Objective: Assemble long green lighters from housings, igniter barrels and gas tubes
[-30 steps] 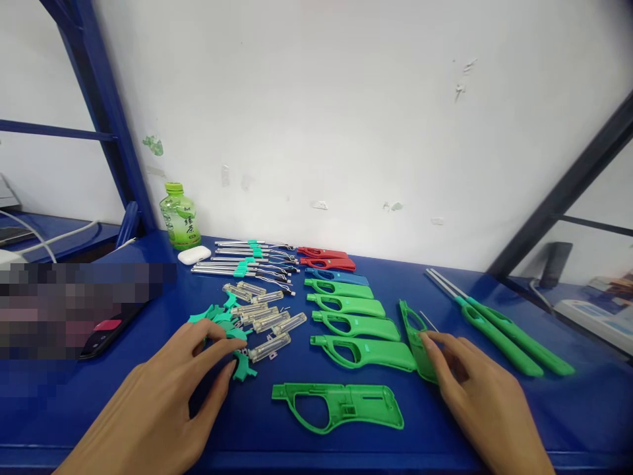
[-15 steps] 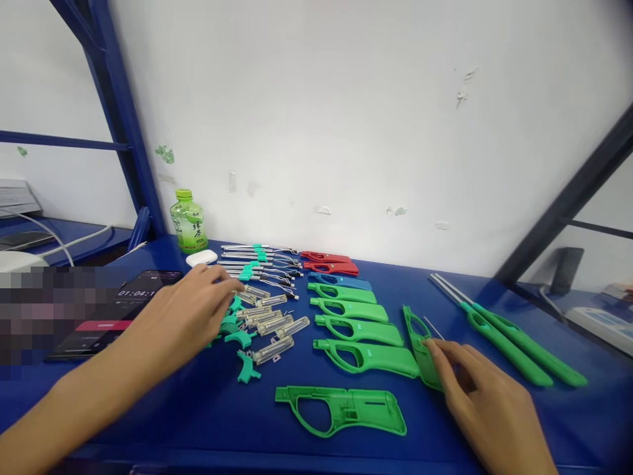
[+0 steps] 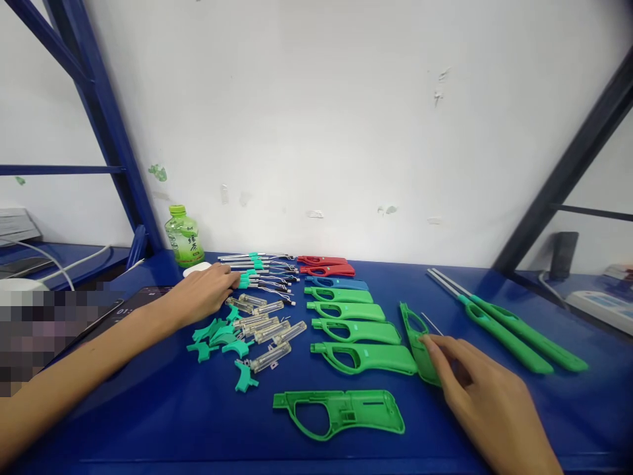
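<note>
My left hand (image 3: pixel 210 290) reaches over the table with its fingers drawn together at the left ends of the metal lighter tubes (image 3: pixel 257 277), which carry teal collars and thin wires. Its fingertips are at the nearest tubes; how firmly they grip is partly hidden. My right hand (image 3: pixel 475 386) pinches a green lighter shell half (image 3: pixel 414 336) between thumb and fingers, tilted on edge. A thin metal rod (image 3: pixel 431 323) sticks out behind that shell. Lying open side up at the front is another green lighter shell half (image 3: pixel 366 410).
Clear fuel tanks (image 3: pixel 270 356) and teal triggers (image 3: pixel 243 376) lie below my left hand. Green, blue and red lighter shells (image 3: pixel 363 357) form a column mid-table. Two assembled green lighters (image 3: pixel 514 343) rest at right. A phone (image 3: pixel 143 297), white case (image 3: pixel 195 268) and tea bottle (image 3: pixel 184 237) are at left.
My left hand has moved from above the clear fuel tanks away from me to the metal tubes. My right hand keeps its hold on the shell half. The camera view has shifted slightly.
</note>
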A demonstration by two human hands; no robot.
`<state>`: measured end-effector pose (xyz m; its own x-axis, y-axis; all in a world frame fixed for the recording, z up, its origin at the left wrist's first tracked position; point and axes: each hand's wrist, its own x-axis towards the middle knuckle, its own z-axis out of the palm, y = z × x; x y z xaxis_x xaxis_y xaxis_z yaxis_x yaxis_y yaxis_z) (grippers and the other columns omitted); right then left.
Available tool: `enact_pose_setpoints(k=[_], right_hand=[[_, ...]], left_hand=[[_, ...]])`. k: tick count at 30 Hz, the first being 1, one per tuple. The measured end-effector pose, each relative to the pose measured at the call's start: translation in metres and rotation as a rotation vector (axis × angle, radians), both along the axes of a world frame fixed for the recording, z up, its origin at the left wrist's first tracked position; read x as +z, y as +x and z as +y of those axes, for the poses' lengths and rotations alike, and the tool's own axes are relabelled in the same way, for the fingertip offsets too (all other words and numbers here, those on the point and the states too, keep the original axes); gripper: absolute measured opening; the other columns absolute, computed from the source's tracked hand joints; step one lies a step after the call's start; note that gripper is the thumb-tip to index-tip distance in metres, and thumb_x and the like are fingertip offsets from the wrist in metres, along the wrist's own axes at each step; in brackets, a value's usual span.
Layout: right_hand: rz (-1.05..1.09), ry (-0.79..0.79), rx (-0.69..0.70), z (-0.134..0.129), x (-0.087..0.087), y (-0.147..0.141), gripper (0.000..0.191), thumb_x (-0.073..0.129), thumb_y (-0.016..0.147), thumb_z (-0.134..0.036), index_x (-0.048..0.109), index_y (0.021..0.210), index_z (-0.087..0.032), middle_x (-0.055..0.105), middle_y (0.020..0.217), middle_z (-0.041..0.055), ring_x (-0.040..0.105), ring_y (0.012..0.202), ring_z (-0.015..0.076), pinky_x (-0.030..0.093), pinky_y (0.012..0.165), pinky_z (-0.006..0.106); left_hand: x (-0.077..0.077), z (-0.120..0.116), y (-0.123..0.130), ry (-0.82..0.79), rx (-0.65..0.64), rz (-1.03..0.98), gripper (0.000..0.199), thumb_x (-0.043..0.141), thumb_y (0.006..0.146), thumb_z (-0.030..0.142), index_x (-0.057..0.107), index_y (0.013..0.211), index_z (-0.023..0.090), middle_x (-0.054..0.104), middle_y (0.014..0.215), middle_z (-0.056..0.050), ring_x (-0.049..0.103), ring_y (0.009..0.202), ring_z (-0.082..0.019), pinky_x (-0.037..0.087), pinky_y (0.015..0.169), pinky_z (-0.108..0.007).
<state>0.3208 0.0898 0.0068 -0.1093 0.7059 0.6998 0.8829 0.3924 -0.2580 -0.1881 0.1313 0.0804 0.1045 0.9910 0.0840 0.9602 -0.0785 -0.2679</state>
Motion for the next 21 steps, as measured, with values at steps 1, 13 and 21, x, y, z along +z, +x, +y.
enact_pose_setpoints(k=[1, 13, 21], right_hand=[[-0.003, -0.001, 0.002, 0.0, 0.0, 0.0, 0.057, 0.044, 0.121, -0.065, 0.086, 0.109, -0.028, 0.092, 0.104, 0.0032, 0.09, 0.086, 0.0272, 0.064, 0.071, 0.036], [-0.01, 0.002, 0.005, 0.0, 0.001, 0.0, 0.05, 0.048, 0.12, -0.059, 0.086, 0.108, -0.029, 0.093, 0.108, 0.0035, 0.092, 0.092, 0.0292, 0.068, 0.071, 0.036], [0.011, 0.073, 0.001, 0.0, 0.003, 0.001, 0.051, 0.049, 0.121, -0.063, 0.084, 0.108, -0.028, 0.092, 0.106, 0.0017, 0.091, 0.085, 0.0253, 0.066, 0.067, 0.034]], left_hand=[[-0.002, 0.001, -0.002, 0.013, -0.006, -0.003, 0.039, 0.079, 0.111, 0.046, 0.073, 0.141, 0.021, 0.075, 0.143, -0.011, 0.077, 0.122, -0.027, 0.069, 0.104, -0.05], [-0.005, -0.006, -0.019, 0.158, -0.095, -0.042, 0.036, 0.079, 0.111, 0.045, 0.074, 0.137, 0.02, 0.077, 0.137, -0.01, 0.078, 0.117, -0.026, 0.069, 0.1, -0.048], [0.041, -0.072, -0.009, 0.445, -0.133, -0.213, 0.052, 0.034, 0.123, 0.057, 0.075, 0.115, 0.026, 0.079, 0.116, -0.004, 0.075, 0.113, -0.027, 0.062, 0.09, -0.038]])
